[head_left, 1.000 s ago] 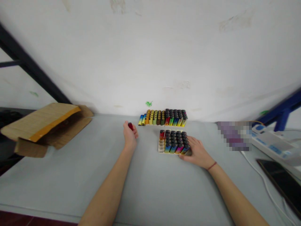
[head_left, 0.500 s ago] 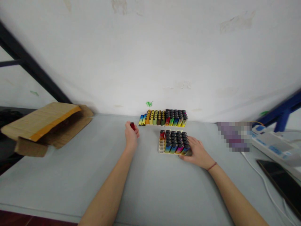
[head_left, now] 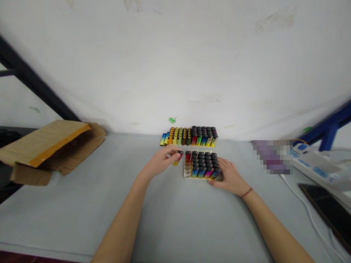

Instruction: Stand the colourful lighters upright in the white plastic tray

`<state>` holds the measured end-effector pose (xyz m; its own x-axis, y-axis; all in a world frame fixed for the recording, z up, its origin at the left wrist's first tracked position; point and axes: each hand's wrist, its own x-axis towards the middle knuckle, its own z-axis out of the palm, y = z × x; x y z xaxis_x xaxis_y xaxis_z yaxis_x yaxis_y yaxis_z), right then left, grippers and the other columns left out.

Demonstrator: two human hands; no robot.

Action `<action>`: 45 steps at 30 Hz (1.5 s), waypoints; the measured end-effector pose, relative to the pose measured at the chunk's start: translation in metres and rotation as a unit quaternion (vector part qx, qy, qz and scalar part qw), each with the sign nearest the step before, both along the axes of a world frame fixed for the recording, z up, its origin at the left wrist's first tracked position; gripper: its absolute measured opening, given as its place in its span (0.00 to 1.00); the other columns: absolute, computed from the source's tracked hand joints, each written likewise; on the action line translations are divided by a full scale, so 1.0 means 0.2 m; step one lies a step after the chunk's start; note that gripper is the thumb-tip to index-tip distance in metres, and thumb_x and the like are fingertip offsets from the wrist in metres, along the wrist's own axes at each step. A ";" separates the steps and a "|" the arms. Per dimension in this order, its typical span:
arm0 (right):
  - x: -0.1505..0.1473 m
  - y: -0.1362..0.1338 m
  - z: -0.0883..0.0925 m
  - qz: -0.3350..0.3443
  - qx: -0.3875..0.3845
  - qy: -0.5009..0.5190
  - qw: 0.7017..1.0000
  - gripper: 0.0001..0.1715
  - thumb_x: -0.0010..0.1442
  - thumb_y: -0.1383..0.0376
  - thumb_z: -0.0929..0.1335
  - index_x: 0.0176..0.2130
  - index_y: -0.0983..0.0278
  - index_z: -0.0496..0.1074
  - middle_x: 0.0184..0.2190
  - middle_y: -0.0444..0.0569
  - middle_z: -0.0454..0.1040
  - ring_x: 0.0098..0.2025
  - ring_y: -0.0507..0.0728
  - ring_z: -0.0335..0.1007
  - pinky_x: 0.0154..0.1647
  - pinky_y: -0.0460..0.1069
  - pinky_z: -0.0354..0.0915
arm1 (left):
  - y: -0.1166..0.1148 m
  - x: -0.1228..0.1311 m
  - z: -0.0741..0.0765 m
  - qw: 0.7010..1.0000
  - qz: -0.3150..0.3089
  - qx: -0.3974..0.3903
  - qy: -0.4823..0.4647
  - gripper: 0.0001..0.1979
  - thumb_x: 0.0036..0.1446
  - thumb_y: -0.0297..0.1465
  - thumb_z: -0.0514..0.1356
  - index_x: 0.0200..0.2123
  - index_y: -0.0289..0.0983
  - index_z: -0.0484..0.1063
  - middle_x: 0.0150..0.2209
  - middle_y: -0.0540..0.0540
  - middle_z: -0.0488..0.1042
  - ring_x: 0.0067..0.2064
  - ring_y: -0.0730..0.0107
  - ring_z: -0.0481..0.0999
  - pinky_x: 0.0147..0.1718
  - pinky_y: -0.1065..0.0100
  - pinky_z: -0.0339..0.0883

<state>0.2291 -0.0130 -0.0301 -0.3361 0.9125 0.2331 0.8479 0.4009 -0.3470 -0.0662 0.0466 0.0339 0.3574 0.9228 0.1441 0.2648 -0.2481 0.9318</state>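
Observation:
My left hand [head_left: 162,160] pinches a red and yellow lighter [head_left: 177,158], tilted, just left of a pale tray [head_left: 187,175]. Several black-topped lighters [head_left: 202,163] stand upright in rows in that tray. Its leftmost column holds a red lighter [head_left: 188,156] at the far end, and bare slots show in front of it. My right hand [head_left: 229,176] is wrapped round the tray's right side, its thumb at the near corner. Behind stand a block of black-topped lighters [head_left: 204,136] and a block of yellow, orange and dark lighters [head_left: 180,136].
Two blue and yellow lighters [head_left: 164,139] are at the left end of the back row, near the wall. An open cardboard box [head_left: 52,146] lies at the left. On the right are a power strip [head_left: 315,166], a dark phone [head_left: 326,210] and a white cable [head_left: 304,204].
My left hand has moved right with its lighter, from the open tabletop to beside the tray's left edge. My right hand has stayed at the tray.

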 end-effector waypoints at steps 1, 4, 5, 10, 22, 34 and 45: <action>0.00 0.00 0.00 0.000 0.000 0.001 1.000 0.41 0.50 0.48 0.70 0.57 0.64 0.64 0.57 0.59 0.68 0.58 0.68 0.61 0.57 0.62 0.57 | 0.00 0.00 0.00 1.000 -0.015 -0.010 -0.002 0.10 0.52 0.37 0.63 0.36 0.39 0.78 0.37 0.44 0.77 0.37 0.66 0.75 0.34 0.70 0.69; 0.00 0.00 0.00 0.003 0.004 0.006 1.000 0.40 0.51 0.48 0.70 0.58 0.62 0.64 0.56 0.58 0.68 0.58 0.68 0.61 0.56 0.62 0.57 | 0.00 0.01 -0.02 0.998 -0.036 -0.039 -0.023 0.11 0.51 0.36 0.65 0.37 0.38 0.78 0.36 0.44 0.78 0.36 0.65 0.77 0.38 0.67 0.70; 0.00 0.00 0.00 0.003 0.005 0.008 1.000 0.40 0.51 0.48 0.70 0.58 0.62 0.64 0.56 0.58 0.69 0.58 0.68 0.61 0.56 0.62 0.57 | 0.00 0.01 -0.03 0.998 -0.033 -0.046 -0.028 0.11 0.50 0.36 0.65 0.37 0.38 0.78 0.37 0.44 0.79 0.36 0.65 0.77 0.39 0.67 0.70; 0.00 0.00 0.01 0.005 -0.003 0.008 1.000 0.40 0.52 0.47 0.69 0.58 0.62 0.64 0.57 0.57 0.68 0.58 0.67 0.61 0.56 0.61 0.57 | 0.01 0.03 -0.06 0.999 -0.011 -0.038 -0.029 0.12 0.49 0.35 0.66 0.38 0.38 0.78 0.38 0.43 0.79 0.38 0.64 0.78 0.41 0.65 0.71; -0.01 0.00 0.01 0.005 0.003 0.007 1.000 0.42 0.51 0.47 0.70 0.59 0.62 0.63 0.57 0.57 0.68 0.59 0.68 0.61 0.56 0.62 0.57 | -0.02 0.08 -0.03 0.995 -0.009 0.095 0.034 0.10 0.52 0.37 0.64 0.36 0.39 0.80 0.39 0.43 0.78 0.40 0.63 0.77 0.41 0.65 0.72; -0.01 0.00 0.02 0.002 -0.006 0.006 1.000 0.41 0.51 0.48 0.70 0.58 0.63 0.63 0.57 0.58 0.68 0.59 0.68 0.60 0.56 0.61 0.56 | -0.04 0.09 -0.06 0.991 -0.007 0.124 0.043 0.10 0.54 0.35 0.63 0.40 0.41 0.75 0.39 0.46 0.77 0.35 0.69 0.79 0.43 0.67 0.70; -0.01 0.00 0.01 0.004 -0.005 -0.002 1.000 0.41 0.51 0.48 0.70 0.58 0.64 0.62 0.58 0.58 0.67 0.59 0.67 0.60 0.56 0.60 0.57 | -0.05 0.08 -0.03 0.964 -0.061 0.229 0.123 0.09 0.60 0.33 0.57 0.40 0.41 0.77 0.40 0.45 0.78 0.42 0.67 0.76 0.47 0.66 0.67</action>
